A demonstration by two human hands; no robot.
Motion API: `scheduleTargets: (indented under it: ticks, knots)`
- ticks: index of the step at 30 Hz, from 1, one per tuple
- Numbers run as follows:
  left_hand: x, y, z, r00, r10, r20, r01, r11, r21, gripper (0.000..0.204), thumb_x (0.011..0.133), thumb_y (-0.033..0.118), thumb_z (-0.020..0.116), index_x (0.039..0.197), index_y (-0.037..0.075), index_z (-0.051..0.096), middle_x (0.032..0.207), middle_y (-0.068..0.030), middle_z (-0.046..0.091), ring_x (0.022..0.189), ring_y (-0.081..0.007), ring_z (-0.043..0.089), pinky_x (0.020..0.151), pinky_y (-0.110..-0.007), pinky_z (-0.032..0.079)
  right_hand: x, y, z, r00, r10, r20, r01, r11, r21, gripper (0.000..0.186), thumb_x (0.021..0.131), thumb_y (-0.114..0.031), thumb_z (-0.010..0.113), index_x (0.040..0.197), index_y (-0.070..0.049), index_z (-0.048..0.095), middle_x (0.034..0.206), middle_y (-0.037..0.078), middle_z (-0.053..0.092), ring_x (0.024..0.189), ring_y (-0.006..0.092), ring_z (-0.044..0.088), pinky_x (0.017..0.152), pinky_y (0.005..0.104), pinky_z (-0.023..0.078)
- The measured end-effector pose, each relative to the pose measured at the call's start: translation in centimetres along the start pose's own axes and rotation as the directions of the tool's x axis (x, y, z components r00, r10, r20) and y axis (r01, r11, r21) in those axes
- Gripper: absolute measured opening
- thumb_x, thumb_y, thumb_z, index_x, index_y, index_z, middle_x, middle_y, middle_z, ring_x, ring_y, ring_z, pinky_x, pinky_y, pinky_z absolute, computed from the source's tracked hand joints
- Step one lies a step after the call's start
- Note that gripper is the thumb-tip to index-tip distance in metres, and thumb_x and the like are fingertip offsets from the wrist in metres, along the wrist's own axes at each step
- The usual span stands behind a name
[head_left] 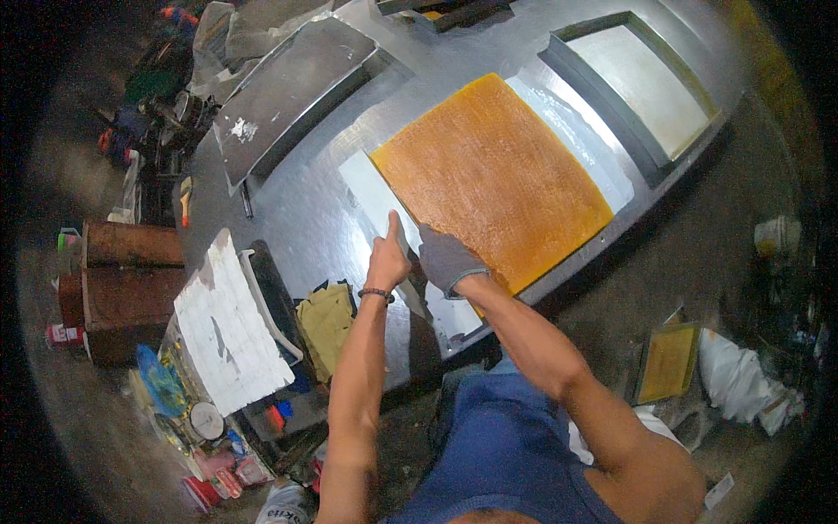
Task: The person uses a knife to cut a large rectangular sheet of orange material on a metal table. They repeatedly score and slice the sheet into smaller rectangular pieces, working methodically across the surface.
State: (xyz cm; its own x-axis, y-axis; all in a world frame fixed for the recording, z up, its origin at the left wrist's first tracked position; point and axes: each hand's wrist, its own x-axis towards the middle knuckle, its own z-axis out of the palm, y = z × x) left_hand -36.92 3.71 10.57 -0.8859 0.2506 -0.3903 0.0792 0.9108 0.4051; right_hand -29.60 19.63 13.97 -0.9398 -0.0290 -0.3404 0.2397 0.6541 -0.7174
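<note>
- Blue tank top (502, 441) closest
- Left hand (388, 262), index out, and gloved right hand (447, 259): can't tell if either's gripping
- Amber sheet (502, 183) lies on metal table (301, 231); uneven tugging could tear its edge

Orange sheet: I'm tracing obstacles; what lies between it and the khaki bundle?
The head view shows the left hand, gloved right hand, pale strip and metal table.

At twelve o'clock, the top edge cuts off a dark frame (458, 16). Toward ten, clutter (161, 113) is too dim to tell apart. The gloved right hand (448, 259) hides part of the orange sheet (497, 175) around eight o'clock.
</note>
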Motion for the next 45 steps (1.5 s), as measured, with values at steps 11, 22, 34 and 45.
scheduleTargets:
  ticks: [11,22,34,45]
  knots:
    - [-0.5,0.4,-0.6,0.999,0.037,-0.004,-0.037,0.999,-0.020,0.137,0.053,0.021,0.097,0.160,0.014,0.013,0.110,-0.0374,0.059,0.106,-0.0494,0.062,0.093,-0.048,0.053,-4.2,1.5,1.0,0.996,-0.046,-0.080,0.049,0.998,0.037,0.029,0.098,-0.016,0.048,0.121,0.001,0.049,0.098,0.033,0.066,0.092,0.0506,0.065,0.078,0.0594,0.049]
    - [-0.4,0.3,-0.7,0.995,0.102,-0.017,-0.102,0.995,-0.001,0.132,0.055,0.022,0.096,0.159,0.003,0.015,0.107,-0.0372,0.062,0.101,-0.0485,0.063,0.093,-0.046,0.053,-7.8,3.0,1.3,0.998,-0.044,-0.047,0.047,0.997,0.056,0.032,0.097,-0.014,0.049,0.124,0.002,0.046,0.092,0.033,0.066,0.087,0.0518,0.065,0.075,0.0587,0.050]
    - [0.0,-0.1,-0.8,0.990,0.143,-0.001,-0.143,0.989,-0.034,0.131,0.057,0.020,0.095,0.158,0.000,0.015,0.104,-0.0324,0.068,0.097,-0.0426,0.069,0.086,-0.044,0.056,-11.0,4.4,1.6,0.996,-0.080,-0.040,0.083,0.993,0.081,0.033,0.094,-0.007,0.049,0.125,0.004,0.045,0.096,0.030,0.066,0.087,0.0501,0.065,0.075,0.0555,0.052]
    - [-0.6,0.9,-1.4,0.993,0.119,0.010,-0.119,0.993,0.004,0.129,0.059,0.022,0.096,0.159,0.002,0.016,0.110,-0.0304,0.068,0.099,-0.0395,0.070,0.087,-0.042,0.055,-15.1,3.9,-0.1,0.998,0.027,0.050,-0.034,0.990,0.140,0.034,0.095,-0.008,0.048,0.128,0.002,0.043,0.099,0.033,0.064,0.092,0.0482,0.066,0.077,0.0554,0.052]
